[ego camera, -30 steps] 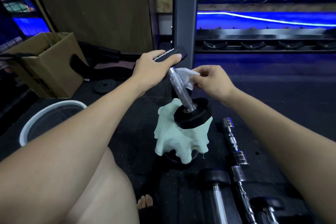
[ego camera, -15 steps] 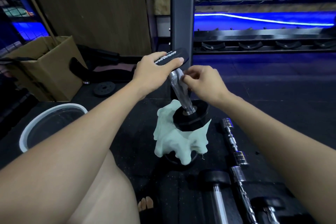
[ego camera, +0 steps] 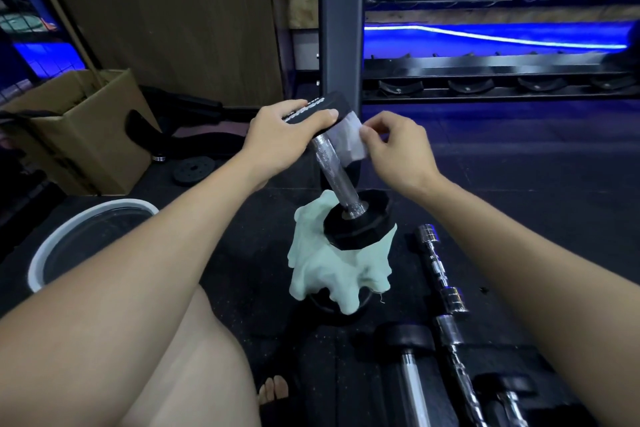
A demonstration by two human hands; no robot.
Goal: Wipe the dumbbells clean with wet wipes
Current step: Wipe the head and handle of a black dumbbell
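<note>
The dumbbell (ego camera: 341, 180) stands tilted on a pale green cloth (ego camera: 332, 270) on the floor, its long axis running up toward the left hand (ego camera: 284, 135), which grips the top head. The right hand (ego camera: 391, 149) pinches a wet wipe (ego camera: 348, 140) against the upper handle, so the next stroke likely runs down the shaft.

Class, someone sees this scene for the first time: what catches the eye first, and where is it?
At centre, a black dumbbell stands tilted on a pale green cloth. The left hand grips its top end while the right hand pinches a white wet wipe beside the handle. A blue light strip glows behind.
</note>
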